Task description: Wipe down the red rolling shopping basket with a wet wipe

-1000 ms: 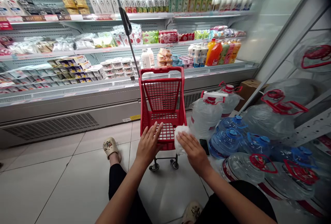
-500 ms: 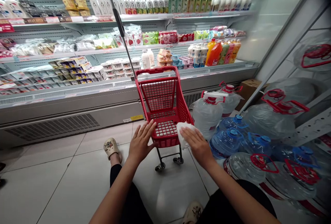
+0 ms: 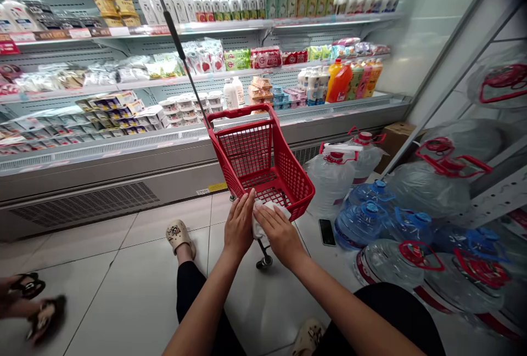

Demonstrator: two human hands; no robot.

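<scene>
Red shopping cart — a small plastic-mesh one on castors — stands on the tiled floor in front of a chilled display case, its basket turned at an angle so that one corner faces the seated person. Both hands meet at that near corner. The right hand lies flat with fingers spread over a white cloth, pressing it against the lower rim of the basket; the left hand rests beside it, fingers together and extended, touching the cloth's left edge and the cart's frame. Neither hand is curled into a fist — both are laid open against the surface. A thin metal pole with a dark grip rises from the cart's rear toward the upper left. Just right of the cart a black phone lies on the floor, next to a cluster of large water jugs with red and blue caps. At the far left, another person's sandalled feet show, blurred.
</scene>
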